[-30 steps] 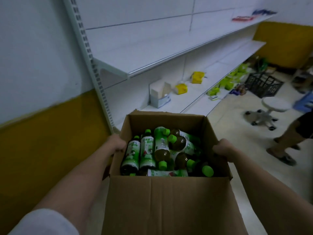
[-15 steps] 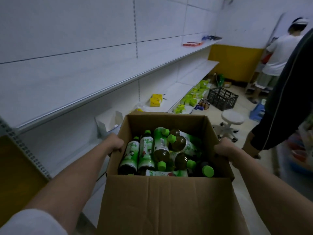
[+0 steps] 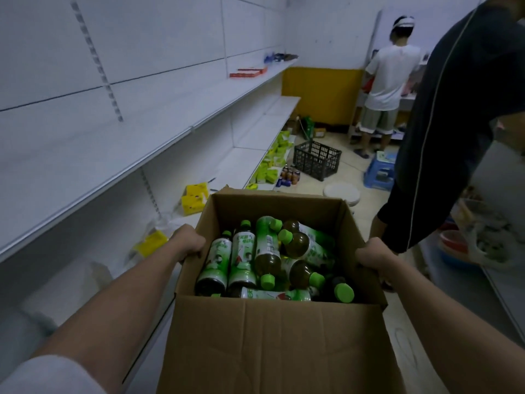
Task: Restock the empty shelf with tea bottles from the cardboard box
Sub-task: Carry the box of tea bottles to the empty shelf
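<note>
We carry an open cardboard box (image 3: pixel 272 336) of green-capped tea bottles (image 3: pixel 267 251) along white shelving. Our left hand (image 3: pixel 189 243) and right hand (image 3: pixel 372 255) curl over its side rims. Stocking has not begun; next, we judge, the box needs setting down by the empty shelf (image 3: pixel 93 163).

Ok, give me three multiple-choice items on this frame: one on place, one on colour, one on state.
1. Where is the black crate?
A. on the floor
B. on the top shelf
C. in the box

2. What colour are the bottle caps?
A. red
B. green
C. white

3. How is the box held?
A. left hand only
B. resting on the floor
C. both hands on its sides

Answers: 1 A, it stands on the tiles ahead. 2 B, every visible cap is bright green. 3 C, the left hand and right hand each grip a side edge.
</note>
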Motion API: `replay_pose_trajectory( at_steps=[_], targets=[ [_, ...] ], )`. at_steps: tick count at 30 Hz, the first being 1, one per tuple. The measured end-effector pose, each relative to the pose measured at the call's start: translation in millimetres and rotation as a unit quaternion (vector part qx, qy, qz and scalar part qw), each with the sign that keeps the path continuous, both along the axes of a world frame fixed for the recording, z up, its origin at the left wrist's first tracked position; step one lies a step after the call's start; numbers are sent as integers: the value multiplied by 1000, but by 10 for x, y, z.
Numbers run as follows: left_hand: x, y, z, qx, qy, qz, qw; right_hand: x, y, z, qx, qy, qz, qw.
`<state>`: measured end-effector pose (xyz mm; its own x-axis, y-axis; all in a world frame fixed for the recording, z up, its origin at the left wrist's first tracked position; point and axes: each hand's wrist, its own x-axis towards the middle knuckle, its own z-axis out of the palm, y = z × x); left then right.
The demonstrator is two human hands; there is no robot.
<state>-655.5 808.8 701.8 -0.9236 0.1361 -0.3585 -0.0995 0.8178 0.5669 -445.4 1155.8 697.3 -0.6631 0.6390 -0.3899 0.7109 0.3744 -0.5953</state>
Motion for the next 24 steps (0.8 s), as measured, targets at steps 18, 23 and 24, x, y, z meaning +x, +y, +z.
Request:
replay_pose_trajectory(
  at_steps=[18, 23, 24],
  targets=[
    [-2473, 2943, -459, -51, -29, -22, 998, -2567, 3045, -426, -9, -52, -3, 999],
    [-3185, 3694, -660, -61, -42, -23, 997, -3263, 3758, -628, -10, -61, -6, 998],
    [-3333, 3844, -715, -61, -41, -22, 997, -3404, 3898, -690, -9, -64, -6, 998]
  ],
)
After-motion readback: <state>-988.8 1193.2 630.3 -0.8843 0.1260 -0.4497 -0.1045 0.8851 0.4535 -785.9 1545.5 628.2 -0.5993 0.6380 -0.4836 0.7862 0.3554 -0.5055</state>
